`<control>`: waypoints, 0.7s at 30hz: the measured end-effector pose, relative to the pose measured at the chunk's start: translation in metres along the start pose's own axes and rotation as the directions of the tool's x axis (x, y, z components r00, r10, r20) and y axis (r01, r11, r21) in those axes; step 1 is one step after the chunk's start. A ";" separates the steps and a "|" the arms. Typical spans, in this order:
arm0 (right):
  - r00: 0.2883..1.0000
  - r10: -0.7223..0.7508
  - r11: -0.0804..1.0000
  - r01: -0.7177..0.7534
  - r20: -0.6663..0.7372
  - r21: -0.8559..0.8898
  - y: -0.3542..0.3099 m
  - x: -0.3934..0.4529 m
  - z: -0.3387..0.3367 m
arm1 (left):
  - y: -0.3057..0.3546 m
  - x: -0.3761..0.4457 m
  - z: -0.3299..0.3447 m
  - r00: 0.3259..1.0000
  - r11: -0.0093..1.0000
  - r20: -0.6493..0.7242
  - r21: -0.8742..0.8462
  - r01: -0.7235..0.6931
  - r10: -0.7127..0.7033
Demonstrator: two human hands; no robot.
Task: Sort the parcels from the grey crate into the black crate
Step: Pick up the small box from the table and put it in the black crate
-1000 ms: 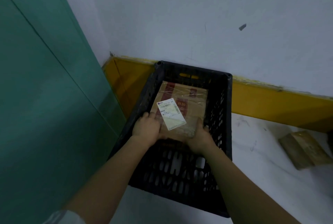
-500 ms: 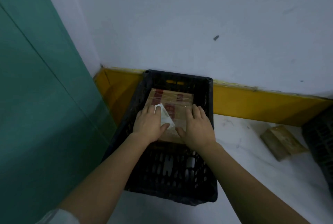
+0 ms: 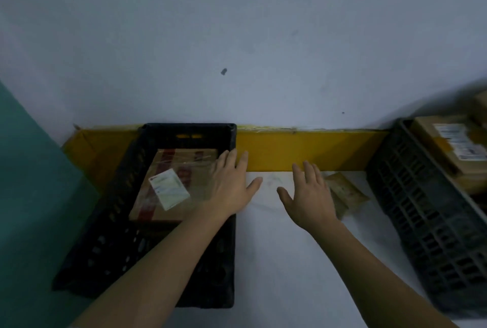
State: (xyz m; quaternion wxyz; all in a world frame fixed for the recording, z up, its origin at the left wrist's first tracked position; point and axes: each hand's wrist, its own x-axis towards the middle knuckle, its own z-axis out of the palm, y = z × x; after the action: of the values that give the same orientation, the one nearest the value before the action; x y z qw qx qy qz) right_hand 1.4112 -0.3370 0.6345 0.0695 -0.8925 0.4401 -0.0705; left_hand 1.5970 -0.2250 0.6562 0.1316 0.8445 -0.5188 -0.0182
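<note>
We hold our left hand (image 3: 229,190) and right hand (image 3: 308,195) out empty, fingers straight and loosely spread. The taped cardboard parcel (image 3: 171,185) lies in the black crate (image 3: 184,131); more labelled parcels (image 3: 448,143) fill the grey crate (image 3: 427,217) at right.

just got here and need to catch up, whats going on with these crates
A person is sorting parcels between crates. One taped cardboard parcel lies in the black crate on the left. Both hands are open and hold nothing: the left hand over the crate's right edge, the right hand above the floor. The grey crate on the right holds more parcels.
</note>
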 end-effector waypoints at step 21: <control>0.939 0.195 0.981 -0.193 0.282 -0.033 0.253 0.020 0.070 | 0.162 0.030 0.143 0.937 0.996 0.336 0.041 0.083 -0.092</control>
State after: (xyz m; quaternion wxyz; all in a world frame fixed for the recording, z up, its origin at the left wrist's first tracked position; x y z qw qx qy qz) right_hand 1.2401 -0.5010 0.5196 0.1364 -0.8458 0.5115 0.0665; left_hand 1.4455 -0.3499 0.5602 0.0289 0.8527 -0.4959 -0.1620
